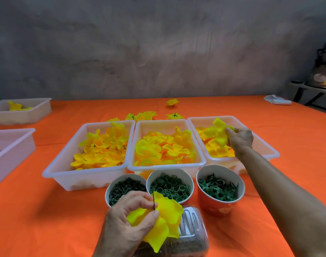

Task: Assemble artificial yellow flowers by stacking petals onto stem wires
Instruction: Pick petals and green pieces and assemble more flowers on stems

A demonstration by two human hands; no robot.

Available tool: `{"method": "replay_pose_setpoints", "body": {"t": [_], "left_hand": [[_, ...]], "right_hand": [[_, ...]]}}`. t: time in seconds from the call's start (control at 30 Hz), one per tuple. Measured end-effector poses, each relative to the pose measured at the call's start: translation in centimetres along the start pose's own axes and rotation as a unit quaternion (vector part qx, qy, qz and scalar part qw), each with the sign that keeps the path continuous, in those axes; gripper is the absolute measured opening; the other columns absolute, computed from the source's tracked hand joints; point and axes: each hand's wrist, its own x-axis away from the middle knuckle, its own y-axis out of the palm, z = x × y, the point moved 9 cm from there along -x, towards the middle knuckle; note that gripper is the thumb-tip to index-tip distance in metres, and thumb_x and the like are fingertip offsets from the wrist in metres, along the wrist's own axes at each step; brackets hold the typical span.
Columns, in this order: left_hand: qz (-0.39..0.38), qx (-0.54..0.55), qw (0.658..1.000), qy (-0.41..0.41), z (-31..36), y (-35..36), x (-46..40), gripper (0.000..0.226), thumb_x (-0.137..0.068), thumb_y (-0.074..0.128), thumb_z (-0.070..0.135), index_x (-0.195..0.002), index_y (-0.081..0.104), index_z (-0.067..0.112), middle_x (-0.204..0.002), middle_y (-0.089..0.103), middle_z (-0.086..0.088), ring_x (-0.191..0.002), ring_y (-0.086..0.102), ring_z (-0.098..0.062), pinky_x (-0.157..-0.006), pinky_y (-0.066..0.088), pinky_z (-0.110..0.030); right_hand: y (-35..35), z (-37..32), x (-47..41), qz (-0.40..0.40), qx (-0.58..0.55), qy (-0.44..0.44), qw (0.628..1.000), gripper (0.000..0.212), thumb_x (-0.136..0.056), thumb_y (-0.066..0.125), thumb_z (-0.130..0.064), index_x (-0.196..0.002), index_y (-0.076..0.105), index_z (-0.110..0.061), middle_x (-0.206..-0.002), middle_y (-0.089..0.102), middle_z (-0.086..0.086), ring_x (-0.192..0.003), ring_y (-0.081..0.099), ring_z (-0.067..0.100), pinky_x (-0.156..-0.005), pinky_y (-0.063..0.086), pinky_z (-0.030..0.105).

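Closest in, the left hand pinches a thin green stem wire with a large yellow petal layer threaded on it, fingers curled round both. Under that hand lies a clear plastic jar on its side. Just beyond its fingers stand three cups: one of dark green pegs, one of green rings, one of green calyx pieces. Farther out, three white trays sit side by side on the orange table. The right hand reaches into the right tray, its fingers gripping a yellow petal piece lifted above the heap. Left of it are the middle tray and left tray, both holding yellow petals. Finished flowers lie beyond the trays.
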Motion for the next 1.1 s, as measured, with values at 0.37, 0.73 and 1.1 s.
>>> {"method": "replay_pose_setpoints", "body": {"t": [0.37, 0.73, 1.1], "left_hand": [[-0.016, 0.005, 1.000, -0.006, 0.0, 0.2, -0.2, 0.004, -0.060, 0.075, 0.024, -0.062, 0.072, 0.027, -0.082, 0.069, 0.012, -0.086, 0.065, -0.006, -0.078, 0.046, -0.014], [-0.025, -0.012, 1.000, 0.007, 0.5, 0.0, -0.4, 0.019, -0.059, 0.069, 0.048, -0.069, 0.073, 0.032, -0.084, 0.069, 0.014, -0.088, 0.065, -0.004, -0.080, 0.045, -0.012], [-0.039, -0.011, 0.999, -0.002, 0.2, -0.1, -0.3, 0.006, -0.066, 0.071, 0.026, -0.070, 0.075, 0.027, -0.089, 0.071, 0.011, -0.091, 0.065, -0.003, -0.081, 0.043, -0.008]], "right_hand": [[1.1, 0.0, 2.2, -0.017, -0.181, 0.047, 0.982, 0.024, -0.082, 0.071, -0.013, -0.067, 0.053, -0.009, -0.052, 0.040, 0.006, -0.024, 0.033, 0.002, -0.030, 0.029, 0.014], [3.7, -1.5, 5.1, -0.102, -0.247, 0.049, 0.962, 0.020, -0.089, 0.062, -0.007, -0.071, 0.057, -0.013, -0.057, 0.054, 0.004, -0.041, 0.052, 0.008, -0.040, 0.047, 0.016], [5.0, -4.2, 8.7, -0.168, -0.264, 0.024, 0.949, 0.019, -0.083, 0.070, -0.009, -0.068, 0.058, -0.011, -0.035, 0.049, -0.007, -0.030, 0.045, 0.004, -0.036, 0.040, 0.015]]}}
